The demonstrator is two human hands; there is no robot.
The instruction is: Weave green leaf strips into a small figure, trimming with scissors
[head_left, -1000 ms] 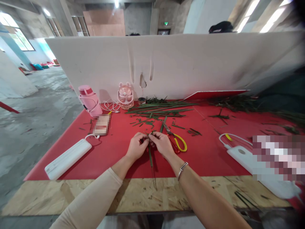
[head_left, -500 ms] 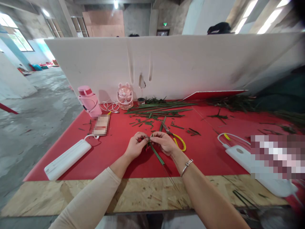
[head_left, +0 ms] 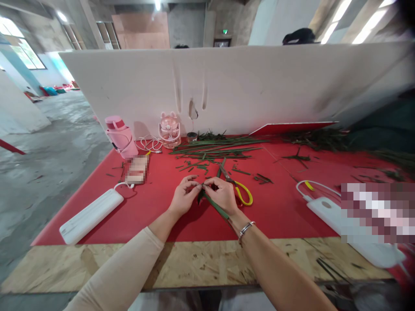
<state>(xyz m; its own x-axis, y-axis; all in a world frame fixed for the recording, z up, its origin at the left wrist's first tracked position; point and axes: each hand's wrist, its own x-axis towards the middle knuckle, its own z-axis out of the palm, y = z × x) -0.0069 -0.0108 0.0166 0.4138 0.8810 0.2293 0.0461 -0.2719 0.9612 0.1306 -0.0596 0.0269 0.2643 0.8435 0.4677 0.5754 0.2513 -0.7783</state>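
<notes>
A green leaf strip (head_left: 218, 208) slants down to the right from between my fingertips, with a small dark folded part at its upper end. My left hand (head_left: 186, 194) pinches that end between thumb and forefinger. Right beside it, my right hand (head_left: 222, 193) pinches the same piece, its fingertips almost touching the left ones. How the strip is folded under the fingers is hidden. Yellow-handled scissors (head_left: 244, 193) lie on the red table cover (head_left: 145, 220), just beyond my right hand. Cut leaf pieces (head_left: 202, 166) are scattered past both hands.
Long green leaf strips (head_left: 214, 149) are heaped at the back. To the left stand a pink bottle (head_left: 121, 138), a clear pink cup (head_left: 169, 131) and a white power bank (head_left: 92, 218). Another white device (head_left: 350, 229) with a cable lies right. A white panel (head_left: 227, 86) closes off the back.
My right hand has turned, and its wrist has shifted slightly left. The leaf strip's lower end has swung right and up, towards my right wrist. Both hands keep their pinch.
</notes>
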